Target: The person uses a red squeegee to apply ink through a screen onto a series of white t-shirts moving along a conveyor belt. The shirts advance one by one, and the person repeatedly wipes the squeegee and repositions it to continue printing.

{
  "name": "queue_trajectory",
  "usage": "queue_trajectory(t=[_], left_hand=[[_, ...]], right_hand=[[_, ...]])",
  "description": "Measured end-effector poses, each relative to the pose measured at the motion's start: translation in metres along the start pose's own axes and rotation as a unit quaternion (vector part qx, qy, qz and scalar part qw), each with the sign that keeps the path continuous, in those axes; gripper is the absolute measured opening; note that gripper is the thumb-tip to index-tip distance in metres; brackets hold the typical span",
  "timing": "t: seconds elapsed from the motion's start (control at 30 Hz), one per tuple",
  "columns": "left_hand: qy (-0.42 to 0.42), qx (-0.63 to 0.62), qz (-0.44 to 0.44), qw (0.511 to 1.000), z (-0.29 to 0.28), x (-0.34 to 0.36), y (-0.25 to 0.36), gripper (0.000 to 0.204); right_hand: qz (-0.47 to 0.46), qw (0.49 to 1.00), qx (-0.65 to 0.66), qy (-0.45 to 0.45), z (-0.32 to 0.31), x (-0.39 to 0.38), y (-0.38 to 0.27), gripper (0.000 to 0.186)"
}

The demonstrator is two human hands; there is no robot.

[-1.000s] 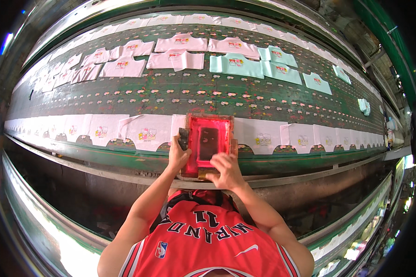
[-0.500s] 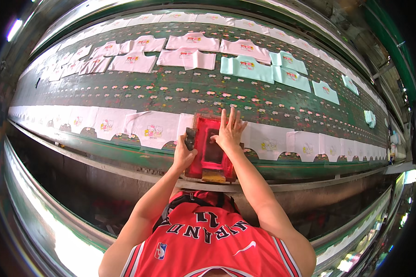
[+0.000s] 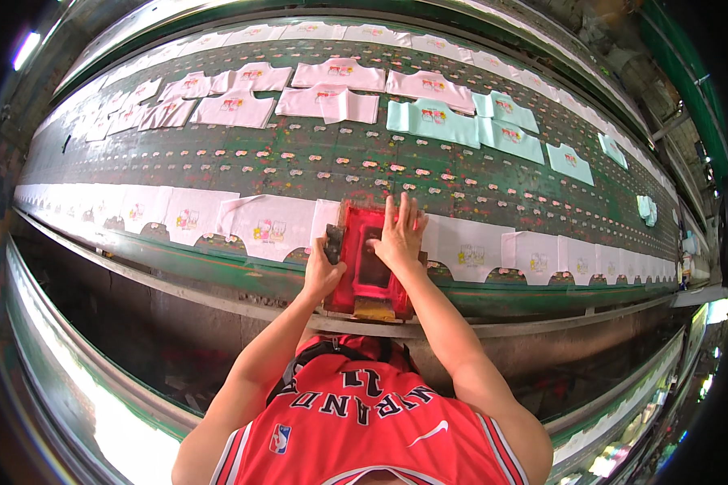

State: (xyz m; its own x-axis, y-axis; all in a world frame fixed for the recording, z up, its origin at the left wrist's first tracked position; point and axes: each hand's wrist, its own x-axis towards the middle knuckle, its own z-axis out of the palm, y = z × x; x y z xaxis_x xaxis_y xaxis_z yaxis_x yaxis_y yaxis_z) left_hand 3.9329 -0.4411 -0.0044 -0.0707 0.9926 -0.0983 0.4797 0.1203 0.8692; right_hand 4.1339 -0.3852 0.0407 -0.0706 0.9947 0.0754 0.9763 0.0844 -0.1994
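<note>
Red printing frame (image 3: 370, 263) lies flat on the near edge of the long green worktop (image 3: 315, 162), over the near row of white garment pieces (image 3: 267, 226).

Right hand (image 3: 398, 234): fingers spread wide, palm pressed on the frame's dark mesh. Left hand (image 3: 322, 273): closed around a dark tool (image 3: 332, 242) at the frame's left edge. Far across the worktop: rows of pink shirts (image 3: 340, 74), with mint-green shirts (image 3: 433, 120) to their right.
</note>
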Motion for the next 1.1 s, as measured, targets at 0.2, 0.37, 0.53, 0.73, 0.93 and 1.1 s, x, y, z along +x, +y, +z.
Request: queue_trajectory(t=[0.2,0.37,0.53,0.73,0.93,1.1], left_hand=[[0.0,0.001,-0.006,1.0,0.002,-0.001,0.004,0.075],[0.009,0.005,0.003,1.0,0.003,-0.003,0.001,0.077],[0.016,0.009,0.004,1.0,0.006,0.0,-0.007,0.081],[0.011,0.009,-0.003,1.0,0.004,-0.001,-0.001,0.081],[0.01,-0.002,0.009,1.0,0.005,0.001,-0.008,0.081],[0.0,-0.014,0.003,1.0,0.002,0.0,0.004,0.078]], right_hand=[[-0.076,0.958,0.269,-0.071,-0.023,-0.059,0.017,0.042],[-0.258,0.921,0.271,-0.108,-0.044,-0.136,0.005,0.039],[-0.205,0.96,0.189,-0.033,-0.03,-0.166,0.0,0.037],[-0.197,0.964,0.153,0.09,-0.002,-0.153,0.002,0.025],[-0.157,0.97,0.147,0.115,0.013,-0.08,0.008,0.021],[-0.141,0.973,0.139,0.122,0.023,-0.024,0.02,0.021]])
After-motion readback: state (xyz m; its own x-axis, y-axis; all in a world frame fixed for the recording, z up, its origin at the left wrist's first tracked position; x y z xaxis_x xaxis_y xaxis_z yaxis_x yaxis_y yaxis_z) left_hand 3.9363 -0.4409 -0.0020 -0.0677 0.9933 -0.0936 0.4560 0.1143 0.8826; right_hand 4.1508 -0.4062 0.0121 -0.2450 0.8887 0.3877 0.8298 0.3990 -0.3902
